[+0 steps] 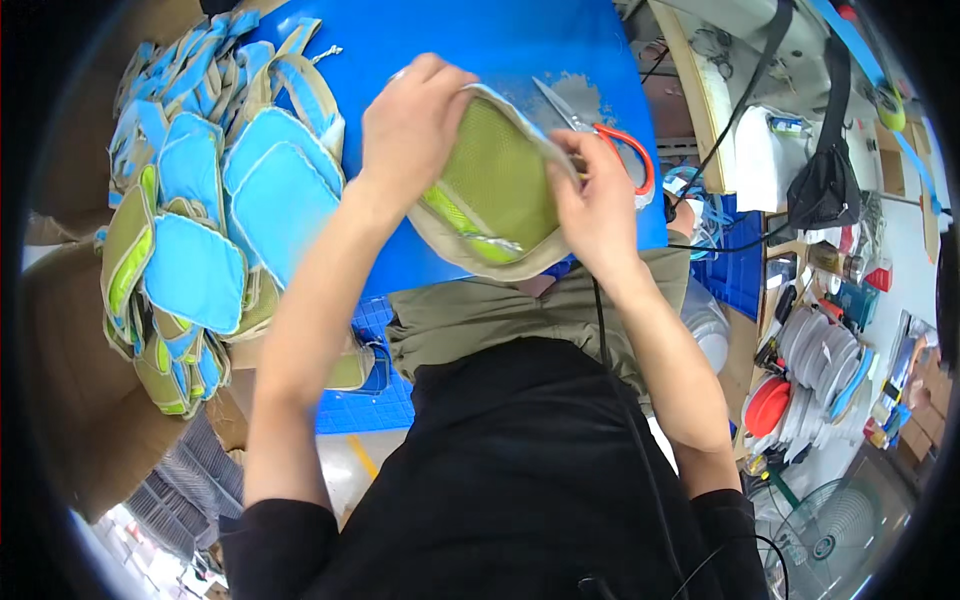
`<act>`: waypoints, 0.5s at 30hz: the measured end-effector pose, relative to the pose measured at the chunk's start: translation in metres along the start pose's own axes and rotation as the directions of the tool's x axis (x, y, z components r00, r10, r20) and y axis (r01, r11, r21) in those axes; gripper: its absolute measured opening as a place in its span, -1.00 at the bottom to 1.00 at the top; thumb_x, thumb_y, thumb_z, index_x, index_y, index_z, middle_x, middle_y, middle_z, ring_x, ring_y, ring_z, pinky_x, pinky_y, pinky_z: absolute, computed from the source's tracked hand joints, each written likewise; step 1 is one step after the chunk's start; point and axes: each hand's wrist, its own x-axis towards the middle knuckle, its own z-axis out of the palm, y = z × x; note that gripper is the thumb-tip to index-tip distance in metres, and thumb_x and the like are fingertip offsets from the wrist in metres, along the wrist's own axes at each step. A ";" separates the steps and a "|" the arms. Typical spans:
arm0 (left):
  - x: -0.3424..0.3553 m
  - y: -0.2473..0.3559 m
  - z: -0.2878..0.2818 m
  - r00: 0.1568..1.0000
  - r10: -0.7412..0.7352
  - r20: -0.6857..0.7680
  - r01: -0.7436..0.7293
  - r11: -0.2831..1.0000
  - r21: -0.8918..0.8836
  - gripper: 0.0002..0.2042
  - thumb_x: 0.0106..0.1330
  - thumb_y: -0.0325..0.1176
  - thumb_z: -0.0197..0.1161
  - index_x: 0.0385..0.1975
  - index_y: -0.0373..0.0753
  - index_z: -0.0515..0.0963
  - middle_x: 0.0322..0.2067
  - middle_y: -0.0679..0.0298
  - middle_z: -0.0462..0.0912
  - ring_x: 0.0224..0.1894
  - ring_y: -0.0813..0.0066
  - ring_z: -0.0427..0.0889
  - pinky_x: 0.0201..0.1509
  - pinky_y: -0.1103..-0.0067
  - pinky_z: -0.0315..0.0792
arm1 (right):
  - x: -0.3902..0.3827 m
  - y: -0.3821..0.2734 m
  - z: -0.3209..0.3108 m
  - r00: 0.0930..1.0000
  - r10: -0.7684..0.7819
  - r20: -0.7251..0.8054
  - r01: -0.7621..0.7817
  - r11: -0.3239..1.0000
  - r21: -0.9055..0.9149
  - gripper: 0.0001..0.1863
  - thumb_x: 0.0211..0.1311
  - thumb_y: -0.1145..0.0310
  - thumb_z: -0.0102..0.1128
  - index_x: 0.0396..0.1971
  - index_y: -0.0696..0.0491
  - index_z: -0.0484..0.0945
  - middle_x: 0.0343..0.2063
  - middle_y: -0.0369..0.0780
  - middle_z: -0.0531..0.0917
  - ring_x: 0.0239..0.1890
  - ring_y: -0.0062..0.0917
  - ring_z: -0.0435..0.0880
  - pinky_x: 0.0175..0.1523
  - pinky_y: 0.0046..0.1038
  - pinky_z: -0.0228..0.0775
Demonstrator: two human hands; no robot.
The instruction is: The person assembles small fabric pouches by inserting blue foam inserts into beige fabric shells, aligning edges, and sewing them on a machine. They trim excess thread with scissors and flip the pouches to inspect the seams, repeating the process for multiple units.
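A rounded olive-green mesh fabric piece with pale beige edging and a bright lime strip is stretched between my hands above the blue table. My left hand is closed on its upper left edge. On the right side, my right hand pinches the edge between thumb and fingers. Scissors with orange handles show just behind the right hand, blades pointing away to the upper left. Whether the right fingers touch them, I cannot tell. A small silvery-white patch shows on the lime strip.
Left of my hands, a heap of blue, beige and green sewn pieces spills over the table's edge by a cardboard box. At right stand a crowded shelf with stacked plate-like discs, a black pouch and a fan. A black cable runs down my front.
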 end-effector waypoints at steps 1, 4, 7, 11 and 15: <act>-0.010 0.005 -0.006 0.996 -0.054 -0.068 0.050 0.996 -0.068 -0.80 0.35 -0.45 0.28 -0.08 -0.16 0.73 -0.22 0.16 0.64 -0.13 0.20 0.65 -0.04 0.43 0.53 | -0.001 -0.004 -0.001 0.999 0.012 -0.042 -0.010 0.999 0.041 -0.75 0.21 0.42 0.38 -0.17 0.18 0.60 -0.29 -0.08 0.64 -0.23 -0.24 0.67 -0.09 -0.32 0.50; -0.040 0.029 -0.015 0.960 -0.212 -0.182 0.175 0.964 -0.202 -0.80 0.43 -0.47 0.20 -0.06 -0.20 0.73 -0.24 0.18 0.64 -0.17 0.32 0.64 -0.04 0.50 0.50 | -0.005 -0.029 -0.015 0.996 0.033 -0.083 -0.023 0.992 0.122 -0.83 0.26 0.42 0.39 -0.39 0.19 0.59 -0.44 -0.18 0.60 -0.37 -0.44 0.59 -0.23 -0.43 0.40; -0.079 0.051 -0.023 0.908 -0.402 -0.121 0.324 0.853 -0.409 -0.79 0.45 -0.47 0.20 -0.03 -0.25 0.71 -0.22 0.17 0.65 -0.17 0.38 0.64 -0.05 0.55 0.47 | -0.019 -0.038 -0.031 1.000 0.012 0.029 -0.017 0.978 0.208 -0.57 0.27 0.27 0.48 -0.63 0.17 0.45 -0.65 -0.38 0.39 -0.52 -0.73 0.28 -0.43 -0.53 0.13; -0.134 0.087 -0.048 0.816 -0.500 0.292 0.509 0.379 -0.773 -0.76 0.49 -0.45 0.17 0.04 -0.34 0.67 -0.11 0.21 0.72 -0.09 0.45 0.66 0.04 0.60 0.46 | -0.037 -0.049 -0.063 0.973 0.022 0.228 -0.092 0.949 0.300 -0.50 0.32 0.25 0.44 -0.70 0.16 0.41 -0.71 -0.46 0.31 -0.57 -0.80 0.21 -0.46 -0.56 0.06; -0.169 0.118 -0.071 0.716 -0.290 0.635 0.483 -0.452 -0.750 -0.70 0.53 -0.38 0.16 0.12 -0.43 0.60 0.03 0.11 0.71 0.04 0.40 0.71 0.15 0.51 0.53 | -0.053 -0.051 -0.075 0.971 -0.068 0.230 -0.029 0.918 0.395 -0.55 0.37 0.26 0.39 -0.67 0.20 0.53 -0.68 -0.42 0.37 -0.57 -0.77 0.24 -0.46 -0.53 0.06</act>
